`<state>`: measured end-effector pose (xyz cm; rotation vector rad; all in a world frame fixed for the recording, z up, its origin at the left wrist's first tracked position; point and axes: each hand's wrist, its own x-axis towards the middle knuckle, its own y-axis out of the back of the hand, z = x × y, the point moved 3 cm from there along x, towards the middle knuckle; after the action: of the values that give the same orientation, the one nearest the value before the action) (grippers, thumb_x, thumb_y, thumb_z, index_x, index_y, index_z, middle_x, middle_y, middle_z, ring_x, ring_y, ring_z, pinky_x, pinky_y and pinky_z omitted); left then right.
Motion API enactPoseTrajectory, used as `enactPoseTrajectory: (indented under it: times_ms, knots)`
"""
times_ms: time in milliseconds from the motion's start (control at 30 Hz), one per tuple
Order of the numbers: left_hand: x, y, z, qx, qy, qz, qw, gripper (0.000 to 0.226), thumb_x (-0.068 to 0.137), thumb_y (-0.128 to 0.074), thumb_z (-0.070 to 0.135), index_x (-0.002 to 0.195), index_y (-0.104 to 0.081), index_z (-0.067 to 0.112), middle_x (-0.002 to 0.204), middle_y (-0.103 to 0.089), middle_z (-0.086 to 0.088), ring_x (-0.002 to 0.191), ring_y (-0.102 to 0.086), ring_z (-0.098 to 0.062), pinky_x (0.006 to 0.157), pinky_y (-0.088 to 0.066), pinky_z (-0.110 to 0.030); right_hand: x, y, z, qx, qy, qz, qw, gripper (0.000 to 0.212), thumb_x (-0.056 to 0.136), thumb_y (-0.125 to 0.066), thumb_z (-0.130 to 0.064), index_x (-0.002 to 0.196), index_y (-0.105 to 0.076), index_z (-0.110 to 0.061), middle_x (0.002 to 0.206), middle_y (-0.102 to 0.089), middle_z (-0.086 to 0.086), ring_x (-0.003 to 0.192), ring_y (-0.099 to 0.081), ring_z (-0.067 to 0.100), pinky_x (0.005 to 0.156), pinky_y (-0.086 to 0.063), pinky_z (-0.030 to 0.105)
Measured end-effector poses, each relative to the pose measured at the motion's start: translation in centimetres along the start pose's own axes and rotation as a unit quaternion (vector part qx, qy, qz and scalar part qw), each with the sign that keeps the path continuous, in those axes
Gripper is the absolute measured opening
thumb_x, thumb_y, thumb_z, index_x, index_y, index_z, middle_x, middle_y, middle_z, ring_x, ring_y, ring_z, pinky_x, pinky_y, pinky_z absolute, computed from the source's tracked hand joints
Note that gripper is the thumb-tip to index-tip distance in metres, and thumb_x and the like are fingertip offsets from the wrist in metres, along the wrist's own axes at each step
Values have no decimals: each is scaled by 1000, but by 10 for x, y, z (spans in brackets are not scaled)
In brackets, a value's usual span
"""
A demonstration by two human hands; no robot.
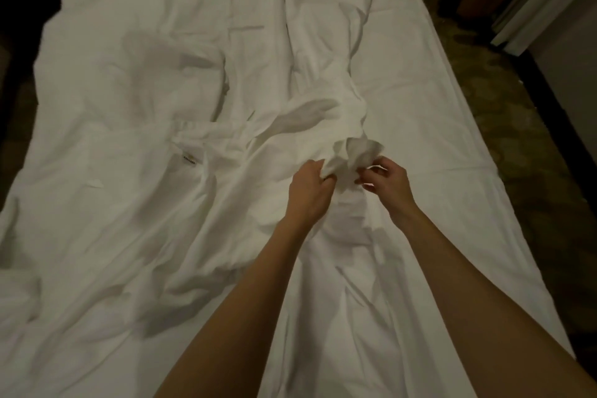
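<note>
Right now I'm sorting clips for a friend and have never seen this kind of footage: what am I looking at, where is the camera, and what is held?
No machine here: the single picture comes from a camera worn on a person's head, looking down at their bare arms. A white bed sheet lies flat, with a rumpled white cover over it. The left hand grips a bunched corner of that cover; the right hand pinches the same bunch from the other side. Dark carpet shows to the right.
</note>
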<state>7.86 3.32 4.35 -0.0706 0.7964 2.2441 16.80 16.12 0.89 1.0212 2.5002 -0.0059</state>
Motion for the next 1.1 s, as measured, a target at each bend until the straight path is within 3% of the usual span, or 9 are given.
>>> enactPoseTrajectory:
  times_ms: [133, 267, 433, 500, 567, 667, 867, 1033, 1100]
  knots:
    - [-26, 4, -1, -59, 5, 38, 998, 28, 84, -43, 21, 88, -60, -1, 88, -63, -14, 77, -54, -19, 69, -41, -31, -37, -4, 1, -24, -17, -10, 999, 22, 87, -67, -11, 108, -62, -13, 96, -67, -4, 88, -63, 6, 72, -49, 12]
    - [-47, 1, 1, -69, 67, 143, 985, 48, 95, -52, 25, 140, -35, 17, 134, -36, -2, 112, -43, -13, 95, -35, -32, -79, -10, 4, 76, -68, 49, 994, 21, 90, -64, -15, 108, -64, -5, 92, -69, 5, 87, -67, 20, 75, -58, 32]
    - [-118, -21, -9, -138, 105, 135, 976, 18, 90, -60, 23, 103, -50, 14, 107, -48, -1, 101, -50, -18, 79, -40, -23, -124, -20, 10, 277, -179, 194, 924, 12, 93, -56, -15, 96, -59, -4, 84, -65, 13, 72, -66, 25, 59, -58, 31]
    - [-148, -37, -31, -361, 273, 4, 892, 20, 91, -61, 32, 95, -54, 14, 93, -59, -1, 90, -58, -21, 67, -45, -22, -140, -22, 8, 363, -205, 216, 883, 13, 93, -51, -15, 91, -57, -4, 77, -63, 14, 58, -65, 23, 50, -53, 27]
    - [-169, -53, -39, -567, 381, -128, 719, 44, 87, -64, 44, 113, -51, 11, 111, -64, -7, 93, -64, -23, 72, -54, -33, -150, -18, 9, 385, -197, 231, 872, 16, 91, -49, -17, 89, -58, -4, 75, -63, 11, 55, -64, 20, 46, -48, 22]
    - [-168, -61, -38, -721, 350, -83, 593, 36, 91, -60, 35, 116, -51, 11, 116, -62, -9, 102, -62, -25, 79, -54, -45, -169, -3, 8, 364, -154, 287, 872, 9, 87, -53, -14, 81, -58, -11, 78, -61, 5, 65, -60, 17, 52, -48, 24]
    - [-176, -90, -20, -685, 336, -45, 645, 22, 93, -58, 7, 114, -56, 2, 90, -62, -11, 78, -62, -22, 55, -56, -28, -196, 38, 18, 375, -85, 379, 842, 4, 81, -66, -16, 84, -64, -16, 98, -67, 4, 93, -66, 22, 81, -57, 33]
    - [-203, -133, -10, -643, 371, -60, 667, 9, 90, -58, -4, 98, -56, -1, 79, -60, -12, 58, -59, -17, 47, -53, -21, -205, 73, 36, 288, -45, 427, 856, 39, 90, -65, -25, 125, -58, -10, 114, -58, 0, 106, -58, 17, 93, -51, 35]
    - [-208, -151, -2, -639, 376, -57, 669, 14, 90, -57, -7, 102, -54, -1, 83, -61, -13, 64, -60, -19, 46, -53, -21, -206, 90, 44, 269, -39, 431, 860, 32, 89, -66, -26, 118, -62, -11, 110, -60, -2, 105, -59, 17, 95, -51, 37]
